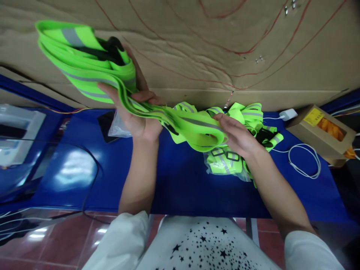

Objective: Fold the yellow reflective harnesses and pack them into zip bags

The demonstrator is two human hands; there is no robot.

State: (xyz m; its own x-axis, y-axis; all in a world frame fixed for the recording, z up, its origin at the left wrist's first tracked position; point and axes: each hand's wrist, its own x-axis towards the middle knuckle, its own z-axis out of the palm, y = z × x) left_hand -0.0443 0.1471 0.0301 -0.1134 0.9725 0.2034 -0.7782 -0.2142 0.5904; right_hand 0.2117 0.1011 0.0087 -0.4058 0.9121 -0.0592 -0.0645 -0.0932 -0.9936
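Note:
A long bundle of neon-green reflective strap (92, 75), with grey stripes and black parts, is folded in layers and held up above the table. My left hand (140, 108) grips it around the middle, palm up, with fingers and thumb on both sides. The folded layers stick out to the upper left beyond that hand. Toward the right the strap ends in a rounded loop, where my right hand (239, 137) has its fingers and thumb at the edge. Behind and below my right hand lie more green straps (250, 116) and a clear-bagged green strap (225, 163) with black buckles.
A blue table (185, 187) stands against a cardboard panel (180, 48) strung with red wires. On the right are a cardboard box (323, 131) with orange contents, a white cable (305, 161) and a white plug (288, 114). A dark phone-like slab (105, 125) lies left, beside a clear bag (119, 125).

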